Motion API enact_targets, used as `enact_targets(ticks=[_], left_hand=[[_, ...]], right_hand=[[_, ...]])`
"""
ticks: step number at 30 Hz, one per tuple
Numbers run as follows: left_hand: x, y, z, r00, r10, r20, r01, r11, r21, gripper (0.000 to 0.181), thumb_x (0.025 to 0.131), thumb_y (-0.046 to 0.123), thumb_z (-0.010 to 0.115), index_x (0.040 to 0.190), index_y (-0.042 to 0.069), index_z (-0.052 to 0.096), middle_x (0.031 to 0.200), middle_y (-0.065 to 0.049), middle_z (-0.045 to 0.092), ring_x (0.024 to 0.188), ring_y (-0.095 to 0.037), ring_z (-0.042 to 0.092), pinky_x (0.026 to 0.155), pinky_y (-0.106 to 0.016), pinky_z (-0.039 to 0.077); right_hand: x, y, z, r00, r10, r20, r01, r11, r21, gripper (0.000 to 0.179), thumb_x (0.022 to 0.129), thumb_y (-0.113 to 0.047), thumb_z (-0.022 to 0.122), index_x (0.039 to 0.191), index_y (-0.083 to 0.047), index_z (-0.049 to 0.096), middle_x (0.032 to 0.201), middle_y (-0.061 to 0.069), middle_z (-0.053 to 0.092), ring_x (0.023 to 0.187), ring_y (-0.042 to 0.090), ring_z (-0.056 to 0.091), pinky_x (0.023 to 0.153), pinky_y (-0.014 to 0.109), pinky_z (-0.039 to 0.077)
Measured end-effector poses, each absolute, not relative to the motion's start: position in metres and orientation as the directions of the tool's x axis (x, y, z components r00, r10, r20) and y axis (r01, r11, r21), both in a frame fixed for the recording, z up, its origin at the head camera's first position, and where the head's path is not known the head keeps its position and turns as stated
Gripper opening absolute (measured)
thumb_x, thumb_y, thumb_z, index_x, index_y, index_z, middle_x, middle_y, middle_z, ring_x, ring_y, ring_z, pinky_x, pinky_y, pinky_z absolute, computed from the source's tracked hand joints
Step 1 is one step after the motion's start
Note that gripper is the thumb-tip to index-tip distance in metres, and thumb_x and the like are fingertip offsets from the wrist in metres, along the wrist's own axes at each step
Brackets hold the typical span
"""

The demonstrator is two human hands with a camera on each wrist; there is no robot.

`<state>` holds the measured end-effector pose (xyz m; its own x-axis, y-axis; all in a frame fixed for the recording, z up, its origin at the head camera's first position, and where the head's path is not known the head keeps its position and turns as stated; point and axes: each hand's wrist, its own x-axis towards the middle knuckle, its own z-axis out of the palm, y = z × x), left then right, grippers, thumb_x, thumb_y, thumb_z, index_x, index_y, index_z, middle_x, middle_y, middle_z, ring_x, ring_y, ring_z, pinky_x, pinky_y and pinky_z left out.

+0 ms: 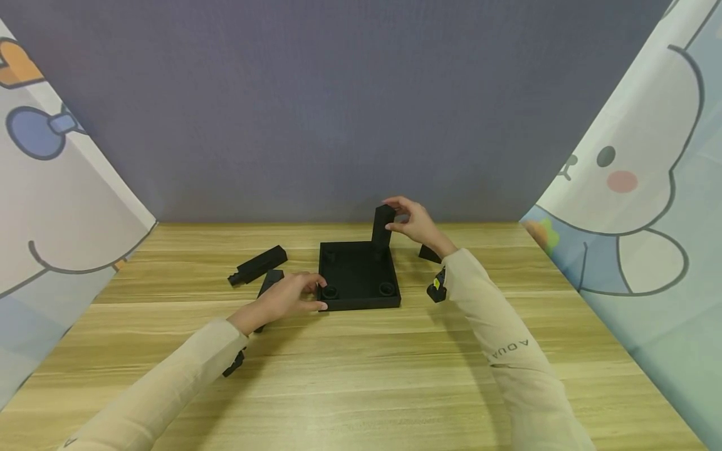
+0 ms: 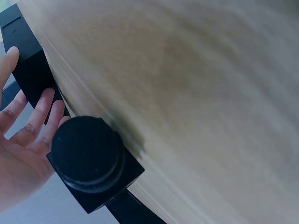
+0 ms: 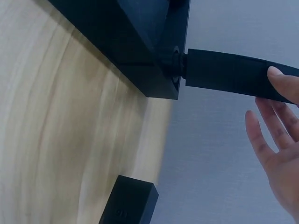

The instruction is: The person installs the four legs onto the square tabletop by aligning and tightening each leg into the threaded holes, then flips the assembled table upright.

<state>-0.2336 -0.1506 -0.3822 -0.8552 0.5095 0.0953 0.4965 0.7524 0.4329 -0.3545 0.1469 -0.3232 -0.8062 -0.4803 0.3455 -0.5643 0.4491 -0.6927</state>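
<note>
A square black tray (image 1: 361, 304) with raised walls and round sockets in its corners lies on the wooden table. At its near left corner, my left hand (image 1: 289, 294) grips the walls, thumb on the front and fingers along the side. My right hand (image 1: 414, 222) pinches the upper part of a black leg (image 1: 381, 228) between thumb and fingers. That leg stands nearly upright over the far right corner. In the right wrist view, the narrow lower end of the leg (image 3: 224, 70) meets the ring-shaped corner socket.
Left of the tray lie a black leg with a narrow end (image 1: 261, 264) and another leg (image 1: 272, 279) partly behind my left hand. A dark piece (image 1: 234, 363) shows beside the left sleeve. Right of the tray are a black block (image 1: 430, 254) and a yellow-marked dark piece (image 1: 434, 292). A grey wall (image 1: 338, 125) stands behind.
</note>
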Motion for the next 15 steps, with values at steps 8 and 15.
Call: enact_targets(ticks=[8, 15], left_hand=[[-0.233, -0.150, -0.381, -0.856, 0.507, 0.098, 0.495, 0.751, 0.436, 0.039, 0.079, 0.037, 0.070, 0.109, 0.015, 0.061, 0.098, -0.001, 0.064, 0.089, -0.017, 0.061, 0.074, -0.033, 0.051], [-0.232, -0.150, -0.380, -0.854, 0.511, 0.100, 0.499, 0.747, 0.439, 0.039, 0.079, 0.037, 0.070, 0.109, 0.015, 0.061, 0.098, -0.001, 0.064, 0.089, -0.017, 0.061, 0.073, -0.032, 0.051]], right_hand=[[-0.353, 0.142, -0.332, -0.837, -0.381, 0.393, -0.541, 0.468, -0.698, 0.048, 0.080, -0.013, 0.071, 0.123, -0.008, 0.052, 0.119, 0.011, 0.056, 0.099, 0.025, 0.057, 0.079, 0.038, 0.051], [-0.353, 0.135, -0.342, -0.816, -0.311, 0.487, -0.577, 0.453, -0.679, 0.047, 0.076, -0.015, 0.074, 0.118, -0.007, 0.053, 0.114, 0.013, 0.056, 0.094, 0.026, 0.059, 0.074, 0.039, 0.052]])
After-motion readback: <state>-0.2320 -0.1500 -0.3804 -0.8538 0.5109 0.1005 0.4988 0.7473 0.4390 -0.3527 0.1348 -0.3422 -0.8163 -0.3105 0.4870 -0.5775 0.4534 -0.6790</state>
